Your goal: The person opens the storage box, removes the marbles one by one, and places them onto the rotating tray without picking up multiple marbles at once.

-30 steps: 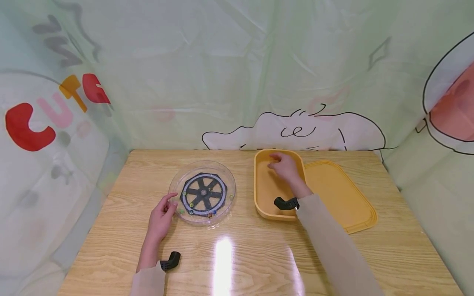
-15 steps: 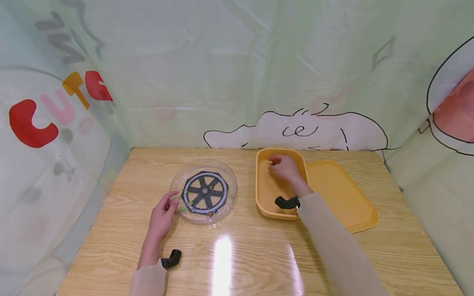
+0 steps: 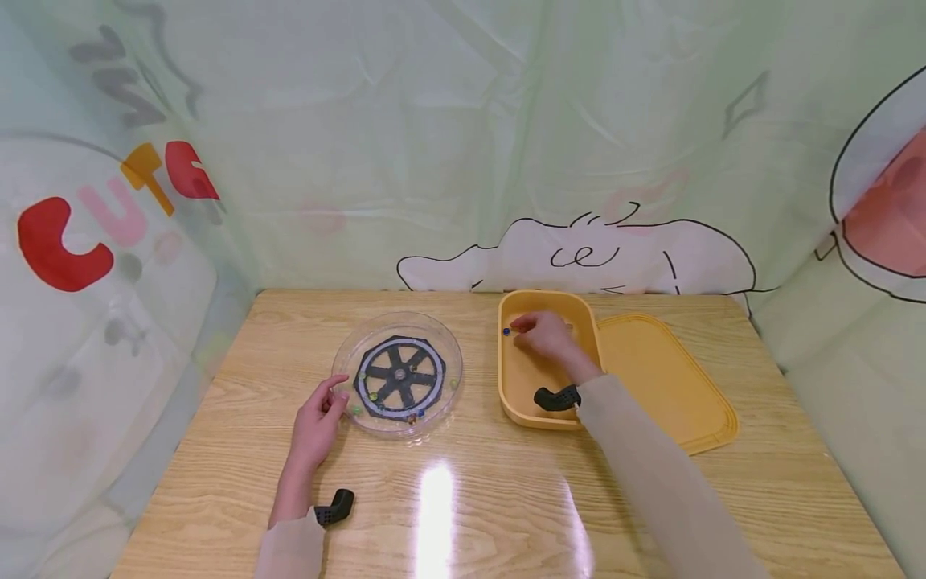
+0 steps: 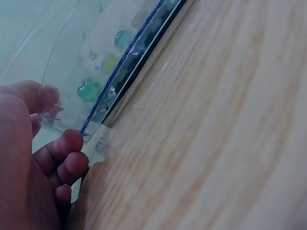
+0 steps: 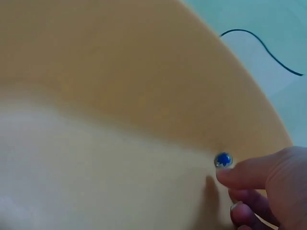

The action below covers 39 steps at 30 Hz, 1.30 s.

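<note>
In the head view, my right hand (image 3: 550,336) reaches into a deep yellow tray (image 3: 510,408). A blue-patterned glass marble (image 3: 506,331) lies in its far left part, just beyond the fingertips; the right wrist view has the same marble (image 5: 223,159) right at one fingertip, outside the gap between thumb and fingers. My left hand (image 3: 315,422) holds the left rim of a round clear dish (image 3: 450,338), one finger over the edge and others curled low outside, as the left wrist view shows. Several marbles, including a green one (image 4: 88,89), lie in that dish.
A dark wheel-like piece with spokes (image 3: 399,375) shows within the clear dish. Right of the tray a flat yellow lid (image 3: 661,378) lies on the wooden table (image 3: 499,507). A printed curtain (image 3: 434,161) hangs behind the table's far edge.
My right hand has moved left and slightly nearer within the tray. The blue marble now shows left of its fingertips, where a dark speck showed at the fingers before. My left hand stays put.
</note>
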Each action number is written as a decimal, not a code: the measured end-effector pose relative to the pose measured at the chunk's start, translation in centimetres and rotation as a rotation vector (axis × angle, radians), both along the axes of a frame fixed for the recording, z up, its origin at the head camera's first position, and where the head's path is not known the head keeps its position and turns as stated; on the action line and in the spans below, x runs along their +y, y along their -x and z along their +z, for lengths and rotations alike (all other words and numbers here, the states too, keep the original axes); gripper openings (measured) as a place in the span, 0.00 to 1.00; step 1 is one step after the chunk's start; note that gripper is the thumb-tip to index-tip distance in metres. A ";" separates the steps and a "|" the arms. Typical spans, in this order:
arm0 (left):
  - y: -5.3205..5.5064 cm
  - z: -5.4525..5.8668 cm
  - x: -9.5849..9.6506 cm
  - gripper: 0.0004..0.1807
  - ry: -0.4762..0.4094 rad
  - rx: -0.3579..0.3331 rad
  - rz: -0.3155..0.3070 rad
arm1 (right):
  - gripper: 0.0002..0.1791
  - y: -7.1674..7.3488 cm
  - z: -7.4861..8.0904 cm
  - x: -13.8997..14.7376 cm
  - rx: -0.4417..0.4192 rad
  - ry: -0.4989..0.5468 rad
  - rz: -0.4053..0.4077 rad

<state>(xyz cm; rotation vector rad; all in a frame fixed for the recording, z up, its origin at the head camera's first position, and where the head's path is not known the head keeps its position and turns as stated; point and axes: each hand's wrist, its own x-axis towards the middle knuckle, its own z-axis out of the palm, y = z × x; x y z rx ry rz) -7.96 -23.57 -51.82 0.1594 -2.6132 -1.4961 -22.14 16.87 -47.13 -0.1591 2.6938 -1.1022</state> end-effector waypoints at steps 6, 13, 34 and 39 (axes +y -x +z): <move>0.0 0.0 0.1 0.16 -0.002 0.001 0.002 | 0.14 0.0 -0.3 -0.4 0.002 0.003 0.037; -0.2 0.1 0.1 0.16 -0.007 -0.005 0.000 | 0.09 0.3 -1.0 -0.5 0.032 -0.037 0.058; -0.1 -0.1 0.1 0.16 -0.011 0.002 0.001 | 0.09 0.1 -0.6 -0.8 0.003 -0.040 0.052; -0.2 0.1 0.1 0.16 -0.015 -0.028 0.003 | 0.09 -0.1 -0.1 -0.5 -0.005 -0.001 0.068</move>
